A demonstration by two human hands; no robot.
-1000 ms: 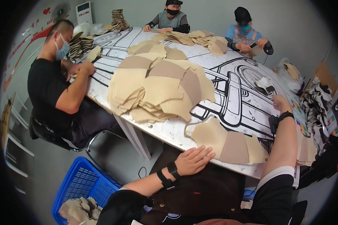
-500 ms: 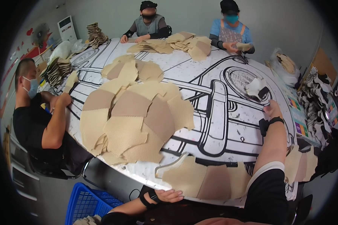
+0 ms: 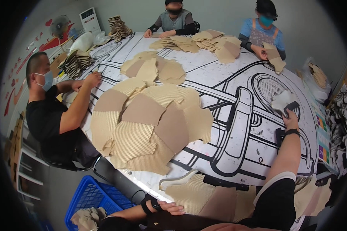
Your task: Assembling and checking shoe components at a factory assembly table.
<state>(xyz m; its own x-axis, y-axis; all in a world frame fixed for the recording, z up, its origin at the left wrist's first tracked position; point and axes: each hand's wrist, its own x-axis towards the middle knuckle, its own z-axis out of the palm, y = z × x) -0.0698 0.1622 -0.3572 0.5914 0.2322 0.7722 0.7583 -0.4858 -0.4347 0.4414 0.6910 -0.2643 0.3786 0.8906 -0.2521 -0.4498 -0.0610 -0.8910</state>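
At the right of the table, my right hand [image 3: 291,119] is closed on a small black object [image 3: 292,108], whose kind I cannot make out. Touching that object is a crumpled white piece [image 3: 282,101]. My left hand [image 3: 171,208] lies at the near table edge, its fingers stretched out beside the lower left edge of a beige mesh fabric panel [image 3: 189,192] with a brown middle section. My right sleeve covers part of this panel's right end. Left of the middle, a big pile of beige and brown fabric panels [image 3: 140,109] spreads over the table.
The table [image 3: 235,142] carries a black-and-white car drawing. A blue basket [image 3: 83,196] with beige scraps stands at lower left. Co-workers sit at the left [image 3: 46,111], far side [image 3: 175,23] and far right [image 3: 264,34]. More panels [image 3: 198,42] lie at the far edge.
My right hand has reached the black object and closed on it. The view has shifted. The far-right co-worker's panel is now lowered toward the table; the left co-worker's arms have moved.
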